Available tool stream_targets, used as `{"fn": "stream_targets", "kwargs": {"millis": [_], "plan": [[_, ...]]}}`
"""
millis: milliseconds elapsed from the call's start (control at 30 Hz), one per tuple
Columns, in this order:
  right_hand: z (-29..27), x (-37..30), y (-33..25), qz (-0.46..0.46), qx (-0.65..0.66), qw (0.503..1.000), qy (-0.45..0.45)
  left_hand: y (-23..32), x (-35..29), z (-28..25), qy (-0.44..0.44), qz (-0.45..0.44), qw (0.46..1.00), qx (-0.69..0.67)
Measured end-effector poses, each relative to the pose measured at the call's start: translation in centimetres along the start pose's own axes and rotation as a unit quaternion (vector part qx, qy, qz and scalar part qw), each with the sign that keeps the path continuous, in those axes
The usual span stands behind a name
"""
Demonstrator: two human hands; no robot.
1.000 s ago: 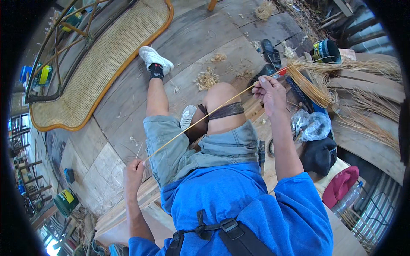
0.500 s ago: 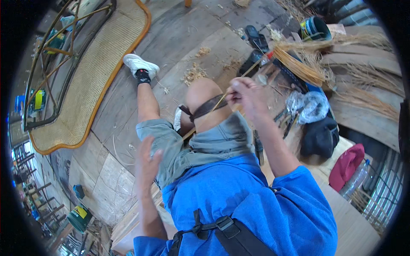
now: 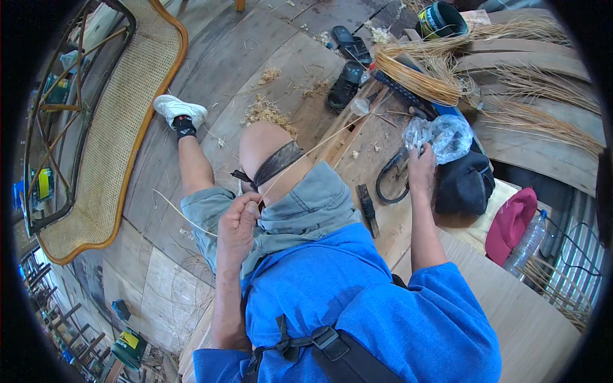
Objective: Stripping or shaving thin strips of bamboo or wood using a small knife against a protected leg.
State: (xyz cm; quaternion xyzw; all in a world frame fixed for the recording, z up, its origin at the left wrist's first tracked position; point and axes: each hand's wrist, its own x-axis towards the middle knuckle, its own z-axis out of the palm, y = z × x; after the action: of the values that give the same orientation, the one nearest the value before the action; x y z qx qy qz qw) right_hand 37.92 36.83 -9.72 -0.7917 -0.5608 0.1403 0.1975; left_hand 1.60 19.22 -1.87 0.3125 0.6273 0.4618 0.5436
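Observation:
My left hand is closed in a pinch over my lap. It holds a thin, pale cane strip, which runs across the dark cloth band tied round my right knee; the strip's other end curves out to the left. Off to the right, my right hand reaches down beside a crumpled clear plastic bag. Its fingers are closed round something dark, mostly hidden, that I cannot make out. Just left of that hand a black, curved loop lies on the wooden board.
Coiled cane and loose strands lie at the far right. Nearer are a black cap, a maroon cap and a plastic bottle. A woven cane panel stands left. Shavings and sandals lie ahead.
My right hand has left the cane strip above my knee and moved right and nearer, to the plastic bag. My left hand, open and blurred before, now pinches the strip.

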Motion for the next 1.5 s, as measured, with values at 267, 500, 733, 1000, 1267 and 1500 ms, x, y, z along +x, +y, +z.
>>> {"fn": "stream_targets", "kwargs": {"millis": [267,500,733,1000,1267,1500], "plan": [[5.8,-0.8,0.9,0.071,-0.293,0.952,0.045,0.2,1.5,-1.1,0.044,0.007,0.998,-0.053],[-0.8,-2.6,1.3,0.042,-0.156,0.984,-0.067,1.4,3.1,-3.0,0.043,0.022,0.998,-0.041],[-4.1,-6.2,-5.6,-0.010,-0.160,0.963,-0.216,0.6,3.2,-4.7,0.025,0.015,0.993,-0.112],[-1.9,-9.2,-20.7,-0.283,-0.013,0.839,-0.464,1.7,2.6,-3.7,0.013,0.035,0.996,-0.084],[-0.1,-10.2,-25.7,-0.415,0.035,0.758,-0.501,2.3,2.5,-2.4,0.011,0.005,0.999,-0.040],[-2.1,-8.9,-17.2,-0.215,0.025,0.835,-0.505,1.1,4.0,2.7,-0.071,0.187,0.955,0.219]]}}
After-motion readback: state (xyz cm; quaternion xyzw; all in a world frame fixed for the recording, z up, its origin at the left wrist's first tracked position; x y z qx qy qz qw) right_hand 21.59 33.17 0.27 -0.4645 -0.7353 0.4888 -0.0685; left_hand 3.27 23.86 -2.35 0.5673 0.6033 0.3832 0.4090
